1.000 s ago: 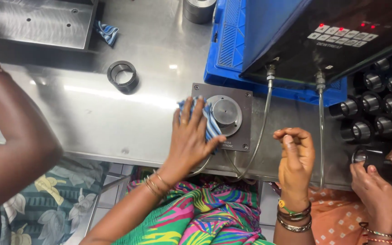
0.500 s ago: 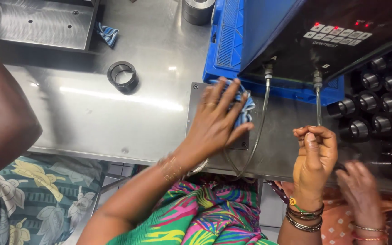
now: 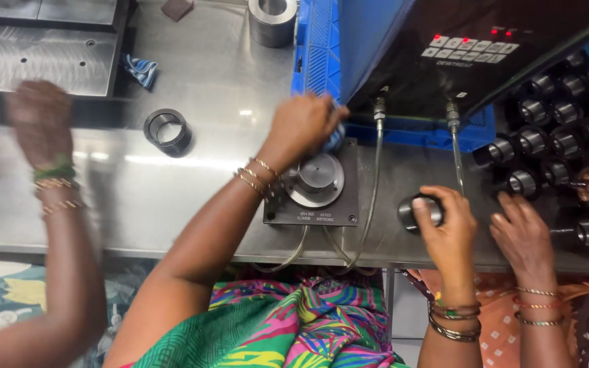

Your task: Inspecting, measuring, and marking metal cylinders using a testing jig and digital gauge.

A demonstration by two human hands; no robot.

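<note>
My left hand (image 3: 301, 126) is closed on a blue striped cloth (image 3: 336, 140) at the far edge of a dark square plate (image 3: 341, 211). A round metal disc (image 3: 317, 178) sits on that plate, uncovered. My right hand (image 3: 448, 228) grips a short dark metal ring (image 3: 417, 212) resting on the steel table (image 3: 172, 197), right of the plate. Two hoses (image 3: 375, 177) run from the black control box (image 3: 444, 54) down past the plate.
A loose metal ring (image 3: 166, 131) lies at left, another cloth (image 3: 141, 69) behind it. Several dark rings (image 3: 547, 136) are stacked at right, where another person's hands (image 3: 523, 235) work. A third person's blurred arm (image 3: 52, 157) is at far left. A blue crate (image 3: 322, 48) holds the box.
My left hand has slid with the cloth off the disc to the plate's far edge. My right hand has come down onto a metal ring on the table.
</note>
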